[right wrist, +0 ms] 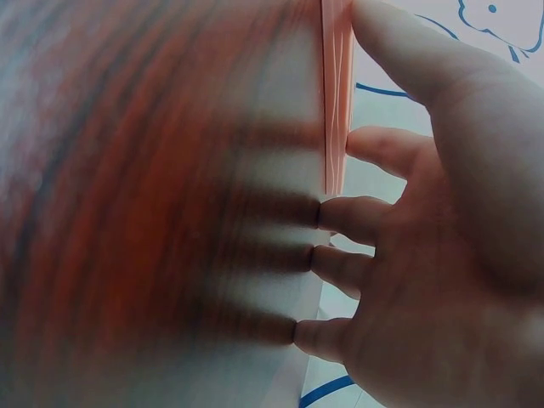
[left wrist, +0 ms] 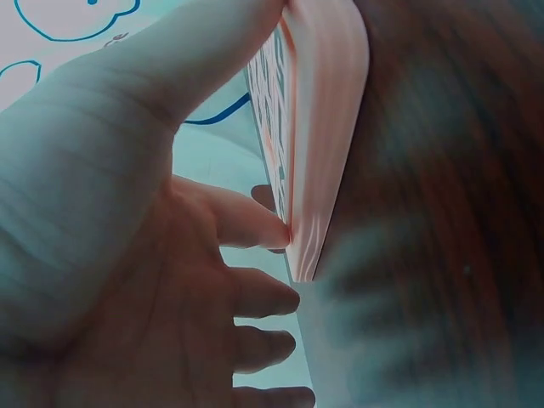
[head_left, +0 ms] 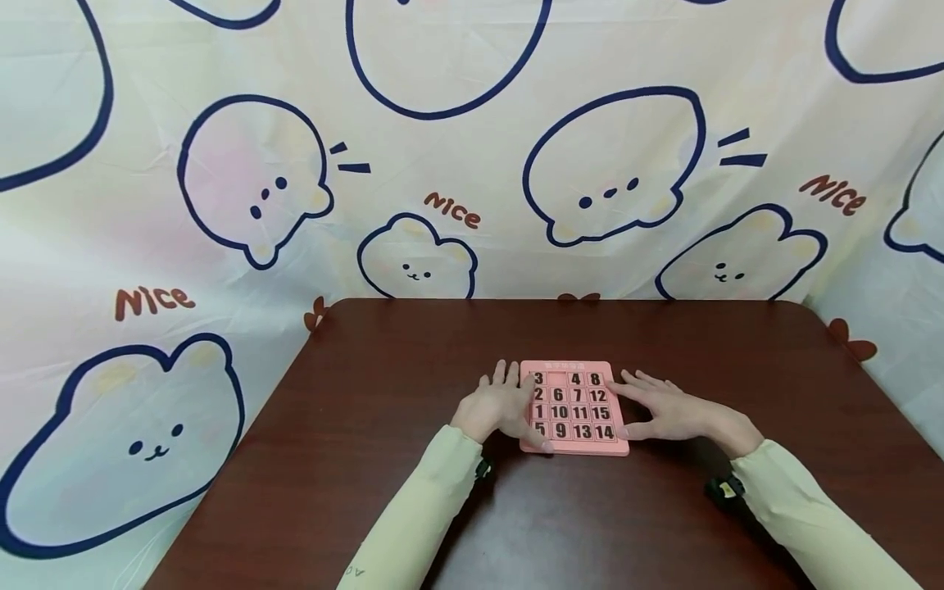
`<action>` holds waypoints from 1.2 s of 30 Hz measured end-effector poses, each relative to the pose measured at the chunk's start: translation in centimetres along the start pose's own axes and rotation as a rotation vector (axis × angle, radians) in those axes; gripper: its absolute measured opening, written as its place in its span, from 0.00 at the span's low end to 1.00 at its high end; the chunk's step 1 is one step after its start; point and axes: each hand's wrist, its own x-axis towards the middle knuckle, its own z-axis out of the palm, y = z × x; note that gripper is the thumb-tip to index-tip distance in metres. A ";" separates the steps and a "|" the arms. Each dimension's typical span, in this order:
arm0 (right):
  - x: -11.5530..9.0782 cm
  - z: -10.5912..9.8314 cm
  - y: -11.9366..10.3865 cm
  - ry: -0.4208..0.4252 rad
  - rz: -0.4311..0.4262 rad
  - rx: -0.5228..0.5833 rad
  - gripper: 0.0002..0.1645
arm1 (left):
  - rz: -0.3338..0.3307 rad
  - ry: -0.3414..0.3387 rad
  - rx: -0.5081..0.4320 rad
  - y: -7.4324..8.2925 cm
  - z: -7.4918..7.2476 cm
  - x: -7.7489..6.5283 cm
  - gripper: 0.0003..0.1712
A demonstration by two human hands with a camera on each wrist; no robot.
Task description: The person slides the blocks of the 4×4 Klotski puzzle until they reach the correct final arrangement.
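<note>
A pink number slide puzzle (head_left: pixel 569 404) lies flat on the dark brown table. Its black-numbered tiles fill the frame except for one gap in the top row, second from the left. On the left side, my left hand (head_left: pixel 497 407) rests thumb and index finger on the frame's edge, partly covering the leftmost tiles. My right hand (head_left: pixel 667 412) touches the right edge with index finger and thumb, its fingers spread. In the left wrist view the puzzle's side wall (left wrist: pixel 327 110) stands by my extended fingers; the right wrist view has the opposite side wall (right wrist: pixel 337 102) against my fingertips.
The brown wooden table (head_left: pixel 383 352) extends around the puzzle on all sides. A pale curtain (head_left: pixel 501 164) with bear drawings and the word "Nice" hangs behind it and at both sides. Dark bands with small devices (head_left: pixel 726 489) sit on my wrists.
</note>
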 end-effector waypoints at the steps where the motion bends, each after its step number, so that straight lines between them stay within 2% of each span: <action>1: 0.0 -0.1 0.0 0.001 0.000 -0.002 0.55 | 0.005 0.004 0.001 0.0 -0.1 0.0 0.72; 14: 0.0 -0.3 0.0 -0.003 -0.001 -0.011 0.55 | 0.038 0.005 -0.017 0.0 -0.3 0.4 0.70; 22: 0.1 -0.1 0.2 -0.006 -0.006 -0.020 0.55 | 0.071 0.005 0.036 0.2 -0.5 0.7 0.67; 29: 0.0 -0.2 0.2 -0.008 -0.007 -0.017 0.54 | 0.053 -0.041 0.032 0.4 -0.5 1.1 0.67; 36: 0.0 -0.2 0.0 -0.002 -0.006 -0.009 0.55 | 0.035 -0.019 0.015 0.6 -0.8 0.8 0.68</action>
